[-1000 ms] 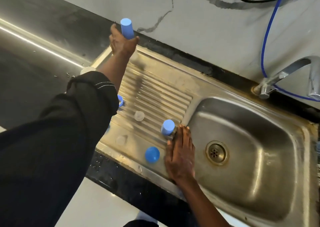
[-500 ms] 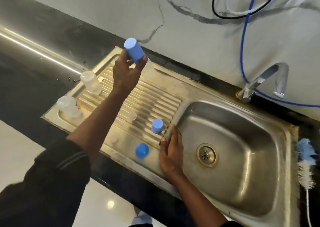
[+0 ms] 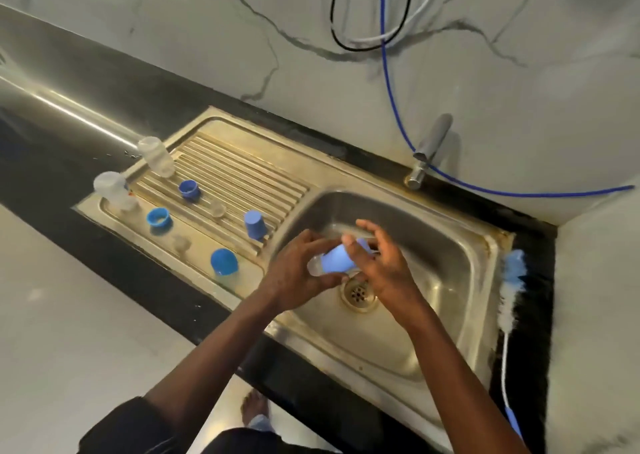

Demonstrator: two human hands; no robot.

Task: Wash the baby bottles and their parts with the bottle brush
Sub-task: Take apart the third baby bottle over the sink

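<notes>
Your left hand (image 3: 298,273) and right hand (image 3: 377,266) meet over the sink basin (image 3: 433,245), just above the drain (image 3: 358,292), and between them they hold a baby bottle (image 3: 334,259) lying on its side with its blue cap end toward the right. Your left hand wraps the clear body from the near left; your right hand grips the blue part with thumb and lower fingers while its upper fingers spread loose above it. The bottle is blurred, so its finer parts cannot be made out. On the ribbed draining board (image 3: 242,176) to the left stand the other pieces, well apart from one another: two clear bottles (image 3: 156,155) at the far left edge, a blue ring (image 3: 189,189) on the ribs, a second blue ring (image 3: 158,217) nearer you, a tall blue cap (image 3: 255,225) just beside the basin's edge, a round blue dome cap (image 3: 224,261) at the near rim, and two small clear pieces, one (image 3: 217,208) on the ribs and one (image 3: 180,243) on the flat. The bottle brush (image 3: 510,280) lies on the dark counter right of the sink, bristles far, handle toward you. The tap (image 3: 427,155) stands at the far side, untouched.
</notes>
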